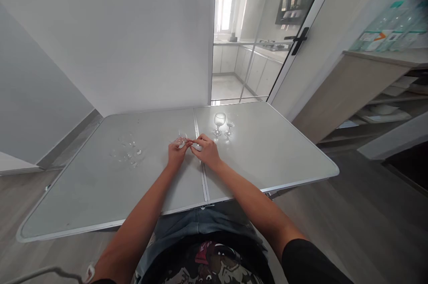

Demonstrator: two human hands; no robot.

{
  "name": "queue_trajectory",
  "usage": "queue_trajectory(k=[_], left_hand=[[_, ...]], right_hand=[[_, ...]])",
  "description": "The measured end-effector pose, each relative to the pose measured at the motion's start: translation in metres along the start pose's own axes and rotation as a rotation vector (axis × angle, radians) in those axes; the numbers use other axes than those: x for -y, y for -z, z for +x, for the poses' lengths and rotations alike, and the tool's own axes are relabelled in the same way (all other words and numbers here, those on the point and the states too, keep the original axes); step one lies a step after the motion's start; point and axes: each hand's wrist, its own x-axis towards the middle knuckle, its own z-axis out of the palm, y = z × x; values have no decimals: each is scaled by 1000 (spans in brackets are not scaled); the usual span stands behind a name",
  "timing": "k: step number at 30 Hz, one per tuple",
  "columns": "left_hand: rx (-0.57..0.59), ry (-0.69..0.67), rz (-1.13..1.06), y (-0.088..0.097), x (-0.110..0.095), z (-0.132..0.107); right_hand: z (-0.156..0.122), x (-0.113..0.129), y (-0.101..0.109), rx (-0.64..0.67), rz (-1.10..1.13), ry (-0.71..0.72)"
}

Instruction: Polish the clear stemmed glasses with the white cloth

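Both my hands meet over the middle of a grey folding table (100,195), near its centre seam. My left hand (177,152) pinches the bowl of a small clear stemmed glass (181,139) that lies tilted between the hands. My right hand (206,150) has its fingers curled and pinched on the same glass from the right. Two more small clear stemmed glasses stand upright just beyond my right hand: a rounder one (219,122) and a smaller one (229,127) beside it.
Several small clear glasses (129,154) lie in a loose cluster on the table's left half. A white wall stands behind the table. An open glass door (297,41) leads to a kitchen at the back right. Wooden shelving (374,92) stands to the right.
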Motion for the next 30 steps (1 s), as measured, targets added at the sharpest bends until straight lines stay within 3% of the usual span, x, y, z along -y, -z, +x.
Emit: queue_trajectory(k=[11,21,25,30], left_hand=[[120,-157,60,-2,-3,-3],[172,-243,46,-6,-11,-3],[188,-271,60,-7,-9,-4],[194,-250,47,-10,-2,-8]], right_hand=[[0,-2,-6,10,-163,-76],[-4,-7,-1,16,-182,-14],[2,-5,20,-146,-36,-42],[-9,-16,74,-504,95,-94]])
